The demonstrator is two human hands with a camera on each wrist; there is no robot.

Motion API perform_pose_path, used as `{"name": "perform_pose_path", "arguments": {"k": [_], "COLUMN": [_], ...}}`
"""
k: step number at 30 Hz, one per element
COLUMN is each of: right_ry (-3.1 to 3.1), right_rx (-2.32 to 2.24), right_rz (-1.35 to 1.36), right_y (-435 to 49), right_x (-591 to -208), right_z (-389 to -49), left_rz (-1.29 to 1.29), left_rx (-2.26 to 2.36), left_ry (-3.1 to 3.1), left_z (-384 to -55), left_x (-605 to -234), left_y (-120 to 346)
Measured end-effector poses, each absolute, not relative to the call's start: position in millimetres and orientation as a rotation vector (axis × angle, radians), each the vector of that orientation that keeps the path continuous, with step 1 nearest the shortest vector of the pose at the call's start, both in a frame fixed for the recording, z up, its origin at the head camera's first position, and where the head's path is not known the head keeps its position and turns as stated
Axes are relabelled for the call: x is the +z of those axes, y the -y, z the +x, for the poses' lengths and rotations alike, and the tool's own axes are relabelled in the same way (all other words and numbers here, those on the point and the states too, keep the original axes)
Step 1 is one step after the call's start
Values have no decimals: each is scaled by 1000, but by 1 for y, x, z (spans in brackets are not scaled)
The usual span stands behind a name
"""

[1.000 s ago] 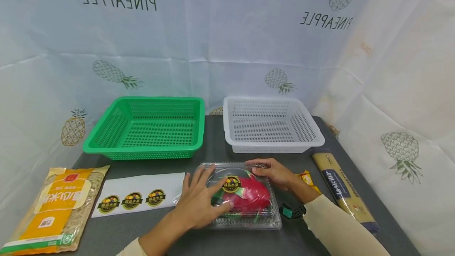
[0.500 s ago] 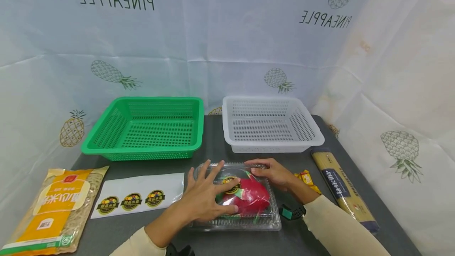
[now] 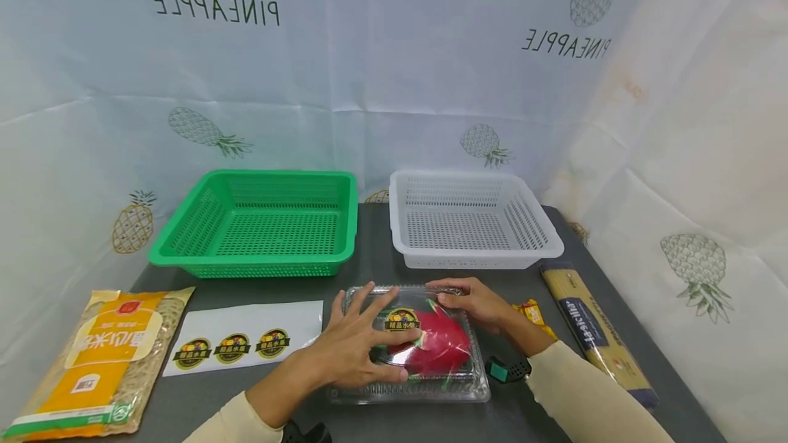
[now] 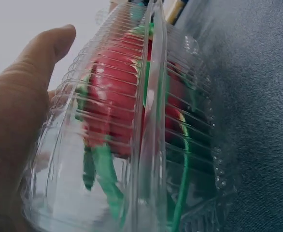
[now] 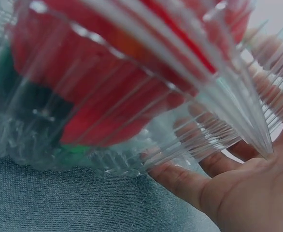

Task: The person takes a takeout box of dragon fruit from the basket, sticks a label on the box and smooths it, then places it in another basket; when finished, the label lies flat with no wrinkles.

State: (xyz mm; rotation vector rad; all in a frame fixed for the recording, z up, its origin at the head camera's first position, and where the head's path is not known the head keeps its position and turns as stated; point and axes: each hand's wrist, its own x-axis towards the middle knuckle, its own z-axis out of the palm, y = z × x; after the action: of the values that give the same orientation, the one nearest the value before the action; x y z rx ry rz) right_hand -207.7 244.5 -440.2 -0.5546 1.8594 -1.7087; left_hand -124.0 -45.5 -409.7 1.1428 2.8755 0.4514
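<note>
A clear plastic clamshell box (image 3: pixel 425 392) lies closed on the table in front of me, with a red dragon fruit (image 3: pixel 440 344) with green tips inside. On its lid is a round black-and-gold sticker (image 3: pixel 402 320). My left hand (image 3: pixel 353 344) spreads over the left part of the lid, its index finger along the sticker's lower edge. In the left wrist view the thumb (image 4: pixel 52 46) shows beside the ribbed box wall. At the box's far right corner, my right hand (image 3: pixel 477 303) grips the rim, thumb on top; its fingers (image 5: pixel 180 181) reach round the side in the right wrist view.
A sheet with several stickers (image 3: pixel 295 313) lies left of the box, beyond it a noodle bag (image 3: pixel 101 361). Green (image 3: pixel 258 271) and white (image 3: pixel 468 260) baskets stand behind. Right are a yellow packet (image 3: pixel 533 313) and a spaghetti pack (image 3: pixel 597 333).
My left hand has shifted over the lid: its fingers spread and the index finger slid across the sticker, then a little below it. My right hand has stayed at the corner.
</note>
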Motion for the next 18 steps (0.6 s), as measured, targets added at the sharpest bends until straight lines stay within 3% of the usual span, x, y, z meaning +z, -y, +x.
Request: {"name": "perform_pose_path", "arguments": {"k": [18], "right_ry": [-1901], "right_rx": [-1710], "right_rz": [-555], "right_y": [-246], "right_x": [-444], "right_z": [-206], "left_rz": [1150], "left_rx": [1190], "left_ry": [-2907], "left_z": [-119], "left_x": [-430], "left_y": [62]}}
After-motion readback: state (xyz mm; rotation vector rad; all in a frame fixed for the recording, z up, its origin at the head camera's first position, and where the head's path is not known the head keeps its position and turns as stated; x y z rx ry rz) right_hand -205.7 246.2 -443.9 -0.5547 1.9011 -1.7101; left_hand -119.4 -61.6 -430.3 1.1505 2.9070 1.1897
